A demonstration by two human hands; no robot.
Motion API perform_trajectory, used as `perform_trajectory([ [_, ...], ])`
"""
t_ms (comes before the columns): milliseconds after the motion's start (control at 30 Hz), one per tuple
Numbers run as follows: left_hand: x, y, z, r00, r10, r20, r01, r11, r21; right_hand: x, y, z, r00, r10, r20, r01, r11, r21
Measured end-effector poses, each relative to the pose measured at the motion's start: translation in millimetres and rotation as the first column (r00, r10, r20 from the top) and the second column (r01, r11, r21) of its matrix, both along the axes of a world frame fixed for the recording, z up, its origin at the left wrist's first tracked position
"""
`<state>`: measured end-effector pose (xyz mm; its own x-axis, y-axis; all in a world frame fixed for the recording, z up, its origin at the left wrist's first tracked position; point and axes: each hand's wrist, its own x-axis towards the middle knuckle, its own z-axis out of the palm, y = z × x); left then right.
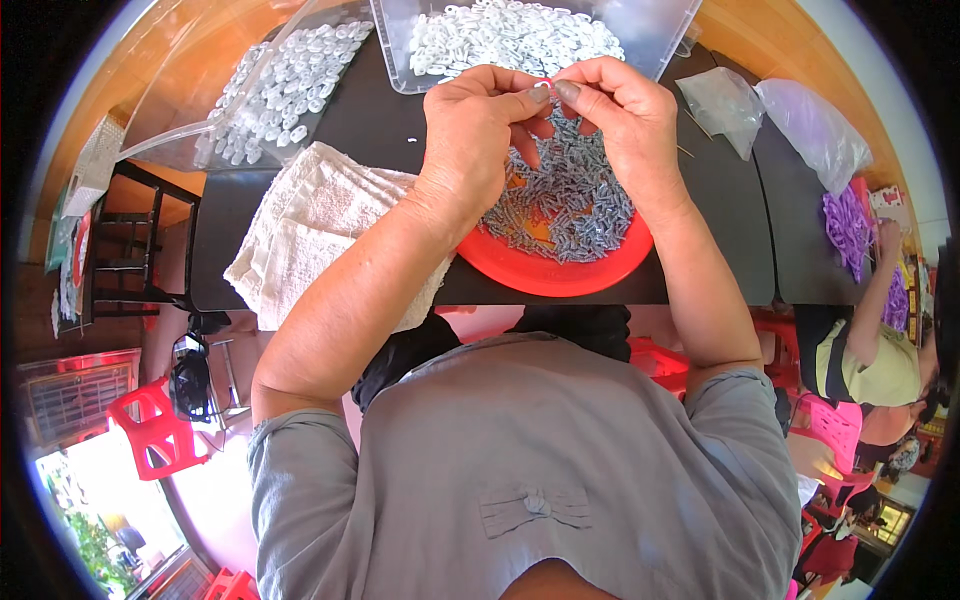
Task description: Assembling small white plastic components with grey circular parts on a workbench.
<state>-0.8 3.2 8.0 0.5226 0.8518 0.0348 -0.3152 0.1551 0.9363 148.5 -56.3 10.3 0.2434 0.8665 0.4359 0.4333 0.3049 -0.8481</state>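
Above the far rim of a red basin (555,284), my left hand (470,125) and my right hand (632,125) meet fingertip to fingertip. Both are closed in a pinch on a small white piece (545,84) with a hint of red; its exact kind is too small to make out. Small grey spiral-looking parts (570,190) fill the basin below. Just beyond my hands stands a clear plastic bin (396,66) holding many small white oval rings (510,38).
A folded cream towel (310,225) lies left of the basin under my left forearm. Behind it, a clear container (170,140) holds translucent oval pieces (275,95). Plastic bags (725,105) lie at right. Farther right, another person (885,345) sits near purple bundles (847,228).
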Motion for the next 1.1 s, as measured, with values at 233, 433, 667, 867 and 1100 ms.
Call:
perform_trajectory([
  [233, 1, -1, -1, 0.999, 0.02, 0.033, -0.02, 1.0, -0.011, 0, 0, 0, 1.0, -0.008, 0.006, 0.008, 1.0, 0.004],
  [433, 2, -2, -1, 0.998, 0.049, 0.044, -0.049, 0.999, 0.002, 0, -1, 1, 0.999, -0.02, 0.042, 0.02, 1.0, 0.001],
  [667, 2, -1, -3, 0.998, 0.049, 0.034, -0.049, 0.999, 0.001, 0, 1, -3, 0.999, 0.008, 0.035, -0.009, 1.0, 0.022],
  [867, 4, -5, -5, 0.992, 0.122, 0.037, -0.122, 0.993, -0.007, -9, 0, -5, 0.998, 0.061, -0.019, -0.06, 0.997, 0.047],
  [1100, 4, 5, -6, 0.992, 0.122, 0.018, -0.121, 0.99, -0.073, -3, 6, -8, 0.993, 0.0, 0.122, 0.0, 1.0, 0.005],
])
